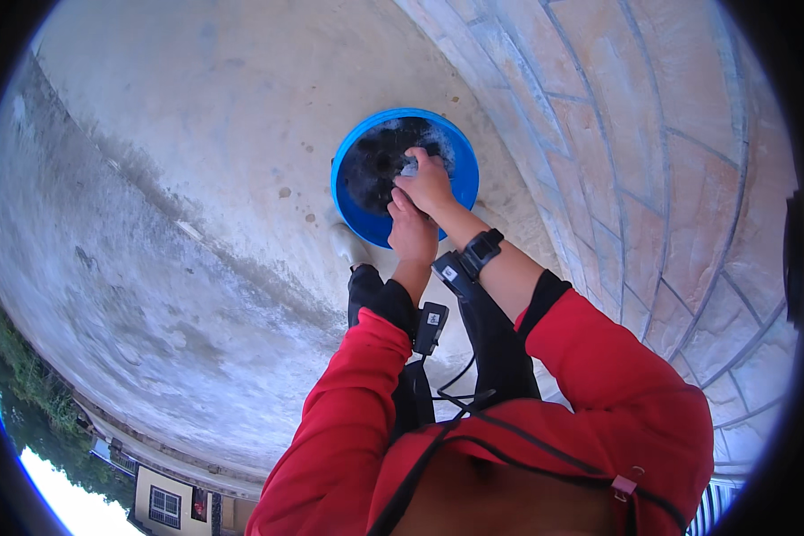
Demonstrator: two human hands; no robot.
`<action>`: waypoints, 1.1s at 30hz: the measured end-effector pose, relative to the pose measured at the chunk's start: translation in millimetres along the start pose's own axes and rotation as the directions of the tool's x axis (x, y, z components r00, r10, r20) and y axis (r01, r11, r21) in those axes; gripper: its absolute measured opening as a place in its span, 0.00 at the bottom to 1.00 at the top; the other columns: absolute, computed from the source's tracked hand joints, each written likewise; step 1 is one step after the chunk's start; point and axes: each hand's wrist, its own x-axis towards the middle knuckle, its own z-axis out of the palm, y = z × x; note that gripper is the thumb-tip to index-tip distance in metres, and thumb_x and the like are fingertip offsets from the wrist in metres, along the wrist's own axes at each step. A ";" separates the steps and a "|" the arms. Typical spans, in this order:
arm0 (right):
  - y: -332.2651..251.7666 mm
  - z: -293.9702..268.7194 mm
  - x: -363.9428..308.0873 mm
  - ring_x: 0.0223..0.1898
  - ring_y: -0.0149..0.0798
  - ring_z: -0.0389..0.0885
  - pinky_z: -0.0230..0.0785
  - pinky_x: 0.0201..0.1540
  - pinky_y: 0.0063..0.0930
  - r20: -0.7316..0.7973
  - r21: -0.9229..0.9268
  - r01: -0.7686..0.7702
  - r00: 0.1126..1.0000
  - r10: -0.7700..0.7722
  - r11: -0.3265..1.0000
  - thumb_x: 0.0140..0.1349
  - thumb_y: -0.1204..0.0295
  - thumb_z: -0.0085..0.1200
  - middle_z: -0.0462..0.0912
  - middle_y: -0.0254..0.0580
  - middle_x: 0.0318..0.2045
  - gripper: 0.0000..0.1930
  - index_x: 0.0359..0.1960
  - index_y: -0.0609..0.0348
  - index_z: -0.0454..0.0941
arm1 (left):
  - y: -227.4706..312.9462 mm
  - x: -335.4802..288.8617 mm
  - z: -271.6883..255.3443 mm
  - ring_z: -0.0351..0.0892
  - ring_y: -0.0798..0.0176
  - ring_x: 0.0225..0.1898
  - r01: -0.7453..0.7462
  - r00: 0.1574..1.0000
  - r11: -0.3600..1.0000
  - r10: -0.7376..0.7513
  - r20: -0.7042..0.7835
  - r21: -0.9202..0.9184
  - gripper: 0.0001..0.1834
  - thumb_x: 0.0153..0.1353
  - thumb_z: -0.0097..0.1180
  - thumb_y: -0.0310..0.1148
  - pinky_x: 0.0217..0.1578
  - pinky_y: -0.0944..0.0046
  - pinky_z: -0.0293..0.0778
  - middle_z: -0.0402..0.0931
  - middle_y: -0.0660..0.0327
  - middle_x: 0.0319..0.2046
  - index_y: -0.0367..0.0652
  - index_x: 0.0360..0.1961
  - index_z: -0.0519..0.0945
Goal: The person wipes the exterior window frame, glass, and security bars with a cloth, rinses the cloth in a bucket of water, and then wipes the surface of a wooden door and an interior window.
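Note:
A round blue basin (348, 192) stands on the ground in front of me. Inside lies dark wet cloth (380, 161), with pale suds (438, 143) along its far right side. My right hand (427, 183) reaches over the basin, fingers curled round a small pale, foamy lump (409, 167) whose kind I cannot make out. Just nearer to me, my left hand (411, 230) is closed at the basin's near side, fingertips against the dark contents. What it grips is mostly hidden under the fingers. The two hands are close together, almost touching.
Concrete ground (214, 80) spreads around the basin, with a few damp spots. A stone-patterned surface (634, 161) with dark joints rises on the right. My shoe (353, 246) is beside the basin's near left edge. A black cable (456, 393) hangs near my legs.

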 end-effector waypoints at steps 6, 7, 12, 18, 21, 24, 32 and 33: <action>14.4 -102.3 -36.0 0.51 0.37 0.65 0.60 0.49 0.37 0.584 0.714 -0.361 0.780 -0.225 0.600 0.54 0.53 0.49 0.60 0.43 0.56 0.29 0.56 0.46 0.58 | 7.7 -35.2 -71.6 0.71 0.66 0.24 0.596 0.697 0.471 0.098 0.711 -0.650 0.23 0.54 0.51 0.46 0.17 0.72 0.65 0.70 0.59 0.28 0.40 0.43 0.65; 23.0 -106.8 -38.0 0.54 0.41 0.62 0.60 0.50 0.41 0.490 0.726 -0.242 0.839 -0.236 0.644 0.54 0.49 0.46 0.60 0.41 0.55 0.30 0.57 0.45 0.58 | 9.9 -44.4 -75.5 0.70 0.68 0.24 0.749 0.571 0.216 0.269 0.775 -0.627 0.24 0.54 0.50 0.47 0.16 0.72 0.64 0.70 0.58 0.30 0.40 0.44 0.64; -12.0 -81.0 -78.9 0.58 0.61 0.54 0.58 0.52 0.55 0.332 0.728 -0.655 0.595 -0.732 -0.202 0.52 0.53 0.51 0.57 0.47 0.58 0.27 0.52 0.49 0.64 | 24.5 -94.4 -82.2 0.64 0.71 0.25 0.858 0.494 -0.437 0.561 0.664 -0.269 0.30 0.56 0.45 0.52 0.17 0.74 0.62 0.67 0.55 0.40 0.40 0.50 0.61; -43.9 -114.5 -96.5 0.46 0.50 0.69 0.66 0.45 0.39 0.424 0.854 -0.500 0.509 -0.749 0.143 0.39 0.72 0.63 0.67 0.44 0.40 0.14 0.28 0.53 0.70 | 46.5 -120.6 -116.2 0.63 0.72 0.25 0.805 0.573 -0.564 0.660 0.486 -0.183 0.32 0.53 0.52 0.46 0.17 0.76 0.61 0.66 0.55 0.41 0.38 0.53 0.57; -63.2 -130.7 -114.1 0.34 0.34 0.71 0.67 0.35 0.27 0.486 0.871 -0.381 0.577 -0.657 0.310 0.40 0.73 0.60 0.67 0.36 0.32 0.12 0.22 0.53 0.66 | 53.6 -119.2 -139.8 0.65 0.72 0.26 0.798 0.561 -0.150 0.539 0.629 -0.583 0.30 0.51 0.55 0.37 0.17 0.75 0.63 0.66 0.57 0.37 0.35 0.51 0.58; -72.9 -129.6 -114.0 0.27 0.23 0.70 0.65 0.32 0.21 0.565 0.745 -0.201 0.696 -0.443 0.636 0.40 0.73 0.55 0.69 0.30 0.22 0.08 0.20 0.56 0.67 | 60.0 -111.4 -139.7 0.67 0.71 0.21 0.733 0.619 0.063 0.353 0.702 -0.678 0.20 0.48 0.56 0.29 0.15 0.73 0.63 0.66 0.62 0.25 0.36 0.41 0.65; -48.1 -86.2 -72.9 0.27 0.42 0.75 0.68 0.32 0.32 0.418 0.097 0.468 0.782 -0.463 0.878 0.38 0.73 0.53 0.75 0.46 0.21 0.08 0.23 0.60 0.73 | 27.9 -67.2 -63.3 0.67 0.69 0.13 0.477 0.800 0.620 -0.011 0.600 -0.623 0.10 0.44 0.57 0.31 0.10 0.69 0.59 0.68 0.62 0.14 0.38 0.26 0.71; -43.9 -76.1 -68.7 0.29 0.48 0.76 0.68 0.33 0.36 0.378 -0.077 0.558 0.783 -0.494 0.826 0.38 0.73 0.52 0.76 0.51 0.23 0.09 0.25 0.60 0.75 | 20.0 -61.3 -50.0 0.67 0.69 0.13 0.480 0.801 0.614 -0.016 0.598 -0.627 0.10 0.44 0.57 0.31 0.10 0.69 0.59 0.68 0.62 0.14 0.38 0.26 0.71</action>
